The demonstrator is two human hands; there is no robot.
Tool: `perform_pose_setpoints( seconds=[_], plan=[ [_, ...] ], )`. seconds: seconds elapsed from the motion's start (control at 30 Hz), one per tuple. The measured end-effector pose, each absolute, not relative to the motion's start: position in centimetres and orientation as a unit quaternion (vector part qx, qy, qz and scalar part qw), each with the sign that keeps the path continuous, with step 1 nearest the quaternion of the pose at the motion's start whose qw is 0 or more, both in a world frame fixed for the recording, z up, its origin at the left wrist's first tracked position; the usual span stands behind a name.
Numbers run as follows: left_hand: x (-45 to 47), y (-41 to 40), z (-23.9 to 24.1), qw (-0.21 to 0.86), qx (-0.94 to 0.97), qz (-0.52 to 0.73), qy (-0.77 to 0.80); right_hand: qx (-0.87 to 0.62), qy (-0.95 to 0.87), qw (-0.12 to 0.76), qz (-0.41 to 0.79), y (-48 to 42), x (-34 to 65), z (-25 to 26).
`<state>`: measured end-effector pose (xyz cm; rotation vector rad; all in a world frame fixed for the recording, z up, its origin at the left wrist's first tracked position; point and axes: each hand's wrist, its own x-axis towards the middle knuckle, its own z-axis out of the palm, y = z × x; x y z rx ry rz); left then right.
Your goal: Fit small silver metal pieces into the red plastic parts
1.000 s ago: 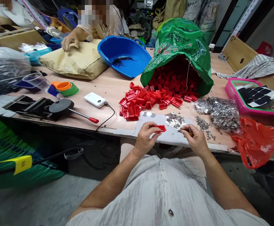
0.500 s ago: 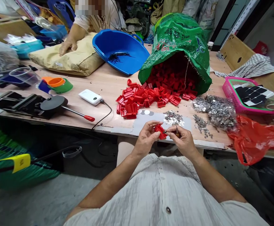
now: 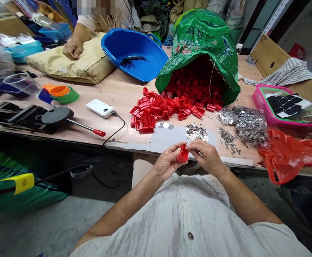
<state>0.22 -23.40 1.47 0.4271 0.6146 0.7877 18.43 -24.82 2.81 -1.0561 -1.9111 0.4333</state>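
Note:
Over the table's front edge, my left hand (image 3: 168, 159) is closed on a small red plastic part (image 3: 183, 154), box-like with an open side. My right hand (image 3: 205, 156) is at the part's upper right, its thumb and forefinger pinched together; what they hold, if anything, is hidden. Just beyond my hands, a grey mat (image 3: 169, 137) carries a scatter of small shiny metal pieces (image 3: 196, 132). Behind the mat lies a heap of similar red parts (image 3: 158, 107), spilling from a green woven sack (image 3: 205, 35).
At the left are a black lever tool (image 3: 56, 117) and a white power bank (image 3: 100, 108) with a cable. Farther back stand a blue basin (image 3: 142, 50) and a tan sack (image 3: 91, 67) under a co-worker's hand (image 3: 73, 48). Rightward are bagged metal pieces (image 3: 251, 125), a pink basket (image 3: 257, 98) and a red bag (image 3: 292, 153).
The red part has turned more upright in my left hand. My right hand has rolled over and closed in on its top; the dark-tipped tool seen in it earlier no longer shows.

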Motion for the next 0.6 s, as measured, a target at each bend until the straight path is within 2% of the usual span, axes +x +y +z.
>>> perform_pose_setpoints(
  seconds=[0.33,0.6],
  plan=[
    [0.4,-23.8,1.0,0.851,0.187,0.384,0.305,-0.396,-0.797,0.423,0.168,-24.7,18.7,2.4],
    [0.4,-23.8,1.5,0.843,0.191,0.388,0.321,-0.441,-0.734,0.381,0.348,-24.7,19.8,3.2]
  ],
)
